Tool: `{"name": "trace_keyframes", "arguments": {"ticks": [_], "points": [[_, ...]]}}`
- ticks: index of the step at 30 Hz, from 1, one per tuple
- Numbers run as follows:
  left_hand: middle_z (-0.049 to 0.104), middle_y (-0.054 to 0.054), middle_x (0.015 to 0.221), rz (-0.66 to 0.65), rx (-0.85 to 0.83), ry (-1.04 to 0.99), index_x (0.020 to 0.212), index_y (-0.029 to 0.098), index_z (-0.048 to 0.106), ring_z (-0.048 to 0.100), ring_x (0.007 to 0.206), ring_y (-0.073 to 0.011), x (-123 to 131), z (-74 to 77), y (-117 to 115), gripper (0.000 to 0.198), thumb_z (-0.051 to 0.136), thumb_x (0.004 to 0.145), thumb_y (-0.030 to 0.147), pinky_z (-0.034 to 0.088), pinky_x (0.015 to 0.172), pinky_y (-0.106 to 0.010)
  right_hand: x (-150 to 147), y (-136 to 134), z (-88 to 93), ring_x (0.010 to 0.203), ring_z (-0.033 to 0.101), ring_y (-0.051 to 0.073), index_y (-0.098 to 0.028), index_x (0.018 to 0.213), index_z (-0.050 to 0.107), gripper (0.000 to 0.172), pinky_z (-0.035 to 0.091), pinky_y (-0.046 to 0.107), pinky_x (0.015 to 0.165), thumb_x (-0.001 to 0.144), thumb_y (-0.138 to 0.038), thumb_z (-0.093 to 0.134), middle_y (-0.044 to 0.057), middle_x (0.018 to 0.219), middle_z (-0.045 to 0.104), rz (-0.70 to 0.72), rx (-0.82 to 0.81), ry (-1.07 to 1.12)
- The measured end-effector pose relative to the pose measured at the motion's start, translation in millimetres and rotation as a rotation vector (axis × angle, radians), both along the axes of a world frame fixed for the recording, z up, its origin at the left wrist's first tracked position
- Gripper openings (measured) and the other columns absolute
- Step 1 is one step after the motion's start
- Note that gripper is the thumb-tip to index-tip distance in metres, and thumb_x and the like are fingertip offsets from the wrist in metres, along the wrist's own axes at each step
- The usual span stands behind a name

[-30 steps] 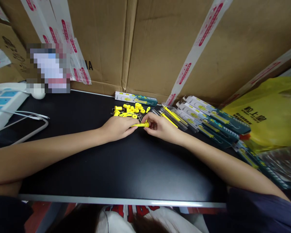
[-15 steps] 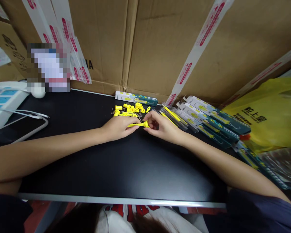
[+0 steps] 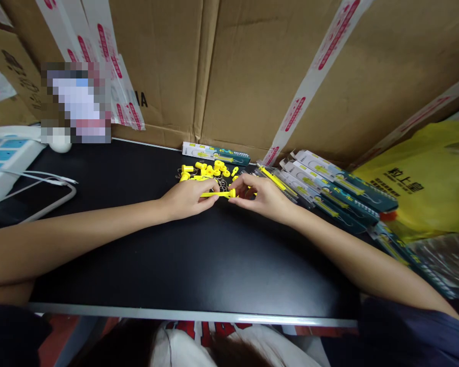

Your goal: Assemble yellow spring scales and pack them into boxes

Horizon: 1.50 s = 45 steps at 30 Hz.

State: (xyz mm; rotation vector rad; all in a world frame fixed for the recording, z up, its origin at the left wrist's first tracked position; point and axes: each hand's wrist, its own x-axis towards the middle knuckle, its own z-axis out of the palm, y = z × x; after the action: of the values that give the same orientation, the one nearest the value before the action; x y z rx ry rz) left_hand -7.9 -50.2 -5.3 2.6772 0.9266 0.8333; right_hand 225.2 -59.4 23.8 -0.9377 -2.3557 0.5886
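Between my two hands lies a thin yellow plastic rod (image 3: pixel 221 193) with a round yellow cap (image 3: pixel 232 193) at its right end. My left hand (image 3: pixel 189 198) pinches the rod's left part between thumb and fingers. The thumb and fingertips of my right hand (image 3: pixel 258 193) are closed on the cap. Just behind them a pile of loose yellow plastic parts (image 3: pixel 218 166) lies with several metal hooks and springs (image 3: pixel 222 184); my fingers hide some of the pile.
A spring scale box (image 3: pixel 214 154) lies at the back. More such boxes (image 3: pixel 340 178) and clear tubes with yellow rods (image 3: pixel 277 179) are at right, beside a yellow bag (image 3: pixel 424 178). A power strip (image 3: pixel 11 158) and white cables (image 3: pixel 49 179) are at left. Cardboard boxes (image 3: pixel 245 76) wall the back of the black table (image 3: pixel 214 265).
The rod and cap have shifted slightly to the right, with my right hand moving the same way. Both hands keep their pinch.
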Motion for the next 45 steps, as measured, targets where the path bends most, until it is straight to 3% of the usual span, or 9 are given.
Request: {"name": "trace_keyframes", "arguments": {"ticks": [4, 8, 15, 22, 29, 37, 43, 45], "points": [[0.069, -0.001, 0.084, -0.004, 0.024, -0.024, 0.093, 0.017, 0.061, 0.062, 0.069, -0.012, -1, -0.5, 2, 0.016, 0.049, 0.09, 0.027, 0.041, 0.064, -0.022, 3, 2, 5.0, 0.067, 0.057, 0.013, -0.017, 0.093, 0.061, 0.024, 0.046, 0.024, 0.06, 0.084, -0.039, 0.066, 0.002, 0.08, 0.063, -0.012, -0.054, 0.004], [0.063, 0.003, 0.068, -0.016, 0.037, 0.035, 0.094, 0.019, 0.061, 0.057, 0.058, -0.011, -1, -0.8, -2, 0.018, 0.048, 0.092, 0.03, 0.036, 0.056, -0.021, 1, 0, 3.7, 0.063, 0.053, 0.011, -0.016, 0.09, 0.062, 0.029, 0.041, 0.023, 0.059, 0.089, -0.044, 0.058, 0.001, 0.073, 0.06, 0.005, -0.125, -0.045], [0.059, 0.004, 0.067, -0.008, -0.043, 0.035, 0.109, 0.019, 0.056, 0.055, 0.058, -0.0116, 2, 0.6, -8, 0.025, 0.05, 0.09, 0.034, 0.035, 0.056, -0.022, -12, -11, -1.0, 0.058, 0.047, 0.01, -0.016, 0.074, 0.054, 0.043, 0.036, 0.023, 0.06, 0.097, -0.051, 0.04, -0.001, 0.064, 0.053, -0.001, -0.162, -0.096], [0.049, 0.007, 0.062, 0.014, -0.174, -0.025, 0.113, 0.018, 0.052, 0.05, 0.057, -0.0116, 1, 4.3, -6, 0.034, 0.054, 0.084, 0.035, 0.037, 0.058, -0.023, -8, -9, -4.2, 0.06, 0.049, 0.011, -0.018, 0.078, 0.05, 0.037, 0.038, 0.024, 0.063, 0.1, -0.042, 0.034, -0.001, 0.065, 0.054, -0.036, -0.152, -0.044], [0.059, 0.003, 0.078, 0.001, -0.199, -0.049, 0.11, 0.02, 0.056, 0.053, 0.058, -0.0098, 2, 6.9, -7, 0.035, 0.058, 0.081, 0.039, 0.042, 0.06, -0.022, -12, -13, -1.1, 0.06, 0.049, 0.011, -0.016, 0.081, 0.055, 0.036, 0.038, 0.023, 0.062, 0.099, -0.042, 0.039, -0.001, 0.065, 0.053, 0.006, -0.157, -0.021], [0.065, 0.001, 0.085, 0.001, -0.134, -0.05, 0.11, 0.019, 0.057, 0.059, 0.064, -0.011, 1, 2.3, -1, 0.029, 0.056, 0.084, 0.033, 0.045, 0.065, -0.024, -8, -4, -7.3, 0.049, 0.045, 0.007, -0.016, 0.08, 0.058, 0.042, 0.036, 0.019, 0.047, 0.095, -0.053, 0.044, -0.003, 0.059, 0.054, -0.027, -0.354, 0.127], [0.068, -0.001, 0.089, 0.09, -0.079, -0.087, 0.104, 0.018, 0.062, 0.06, 0.068, -0.013, -1, 2.0, 5, 0.024, 0.054, 0.088, 0.033, 0.045, 0.066, -0.025, -7, 3, -2.5, 0.037, 0.04, 0.005, -0.017, 0.073, 0.054, 0.041, 0.029, 0.016, 0.034, 0.087, -0.056, 0.051, -0.004, 0.05, 0.052, -0.197, -0.569, 0.341], [0.069, -0.003, 0.095, 0.1, -0.047, -0.107, 0.103, 0.018, 0.062, 0.062, 0.078, -0.0151, -2, 3.6, 5, 0.023, 0.056, 0.087, 0.034, 0.047, 0.072, -0.027, -7, 4, -1.2, 0.035, 0.038, 0.005, -0.017, 0.071, 0.053, 0.04, 0.027, 0.016, 0.033, 0.086, -0.053, 0.051, -0.005, 0.048, 0.05, -0.227, -0.6, 0.375]]}}
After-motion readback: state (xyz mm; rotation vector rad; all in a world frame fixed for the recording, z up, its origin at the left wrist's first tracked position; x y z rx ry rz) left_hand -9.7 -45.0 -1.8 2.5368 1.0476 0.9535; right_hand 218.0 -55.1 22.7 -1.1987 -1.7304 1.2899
